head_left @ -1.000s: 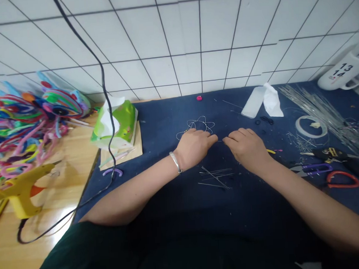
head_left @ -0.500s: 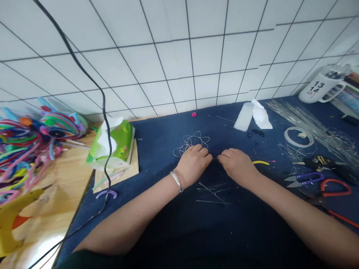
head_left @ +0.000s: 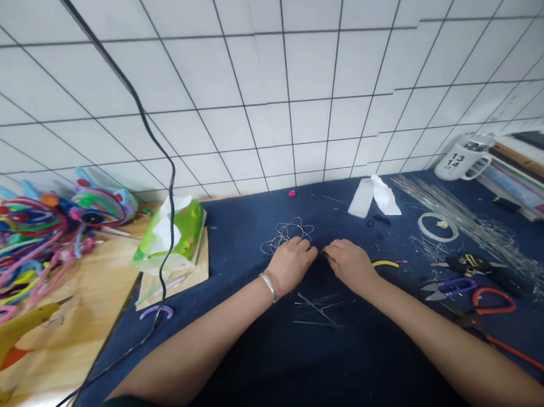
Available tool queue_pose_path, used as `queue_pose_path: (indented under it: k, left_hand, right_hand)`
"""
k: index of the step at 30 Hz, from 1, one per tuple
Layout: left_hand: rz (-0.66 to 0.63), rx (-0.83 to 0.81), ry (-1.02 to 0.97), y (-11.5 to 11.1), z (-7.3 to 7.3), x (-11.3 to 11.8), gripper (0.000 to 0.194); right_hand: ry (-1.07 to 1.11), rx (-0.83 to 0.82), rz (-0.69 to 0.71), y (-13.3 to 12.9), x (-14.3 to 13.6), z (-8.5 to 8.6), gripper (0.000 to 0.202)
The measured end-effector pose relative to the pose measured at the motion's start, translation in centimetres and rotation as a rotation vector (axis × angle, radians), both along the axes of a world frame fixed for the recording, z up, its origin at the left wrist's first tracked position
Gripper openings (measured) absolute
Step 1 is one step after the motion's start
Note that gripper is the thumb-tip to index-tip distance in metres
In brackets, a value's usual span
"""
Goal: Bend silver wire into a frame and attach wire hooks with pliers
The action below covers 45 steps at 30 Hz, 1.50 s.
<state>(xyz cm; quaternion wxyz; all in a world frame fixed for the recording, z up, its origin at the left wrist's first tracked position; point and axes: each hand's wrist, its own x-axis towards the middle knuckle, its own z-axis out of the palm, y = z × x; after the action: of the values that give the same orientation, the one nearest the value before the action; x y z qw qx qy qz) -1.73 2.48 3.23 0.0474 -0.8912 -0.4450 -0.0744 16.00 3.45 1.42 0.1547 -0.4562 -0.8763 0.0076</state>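
My left hand (head_left: pixel 292 265), with a silver bangle at its wrist, is closed in a pinch, palm down. My right hand (head_left: pixel 352 266) faces it, fingertips also pinched together. The two sets of fingertips almost meet, and a thin wire runs between them; most of it is hidden by the fingers. Just beyond my left hand lies a bent piece of thin wire (head_left: pixel 296 228) curled into loops with small coloured beads. Nearer my body, several straight cut wires (head_left: pixel 318 308) lie crossed on the dark blue cloth (head_left: pixel 263 357).
At left are a green tissue pack (head_left: pixel 188 236), a black cable (head_left: pixel 171 173), a yellow glue gun (head_left: pixel 13 342) and colourful pipe cleaners (head_left: pixel 29 233). At right lie a wire bundle (head_left: pixel 447 211), a white coil (head_left: pixel 422 224), purple scissors (head_left: pixel 456 287), red-handled scissors (head_left: pixel 494 300) and a mug (head_left: pixel 458 160).
The camera has tilted up a little, so everything sits lower in view. My right fingertips have come closer to my left ones. Both hands remain pinched.
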Motion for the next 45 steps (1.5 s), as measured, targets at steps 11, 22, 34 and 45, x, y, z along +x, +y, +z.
queue_pose_path:
  k: [11,22,34,45]
  left_hand:
    - [0.127,-0.07,-0.293,1.1,-1.3,-0.2,0.021]
    - [0.251,-0.259,-0.713,1.7,-1.7,-0.3,0.015]
    - [0.21,-0.74,-0.877,1.6,-0.3,-1.3,0.02]
    - [0.221,-0.812,-0.857,1.4,-1.2,-1.3,0.017]
  right_hand:
    - [0.324,-0.251,-0.066,1.1,-0.2,0.2,0.017]
    - [0.723,-0.594,-0.126,2.0,-0.3,-0.6,0.016]
    - [0.895,-0.846,-0.187,1.4,0.2,-1.2,0.026]
    - [0.869,-0.843,-0.184,1.2,0.1,-1.4,0.021]
